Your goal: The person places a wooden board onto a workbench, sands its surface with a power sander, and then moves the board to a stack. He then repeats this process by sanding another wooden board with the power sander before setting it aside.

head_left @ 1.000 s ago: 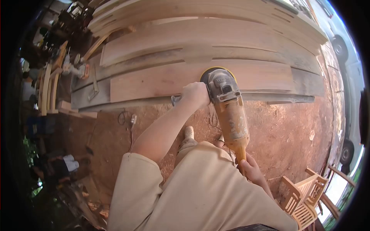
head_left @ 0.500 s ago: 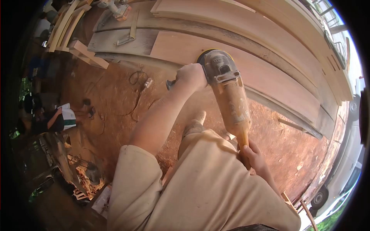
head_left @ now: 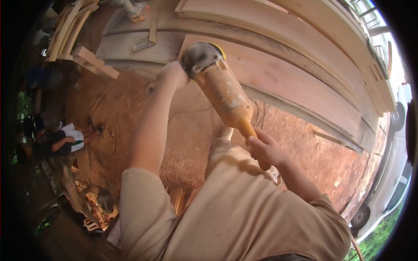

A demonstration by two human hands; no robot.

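A dusty power sander (head_left: 222, 89) with a yellow-edged round head rests over the left end of a pale reddish board (head_left: 270, 74). My left hand (head_left: 173, 75) is closed at the side of the sander's head, on its side handle, which is mostly hidden by the hand. Around the sander's rear handle, my right hand (head_left: 264, 148) is wrapped, nearer my body. The sanding disc's underside cannot be seen.
Long planks (head_left: 305, 35) lie behind the board. A cordless tool (head_left: 138, 12) and a try square (head_left: 152, 35) sit at upper left, near slatted wooden frames (head_left: 72, 28). Another person (head_left: 58, 141) sits at far left. A vehicle (head_left: 392, 174) stands at right.
The sander and both my hands have moved left, bringing its head to the board's left end. The other person's arm and the pale sheet at far left have changed position.
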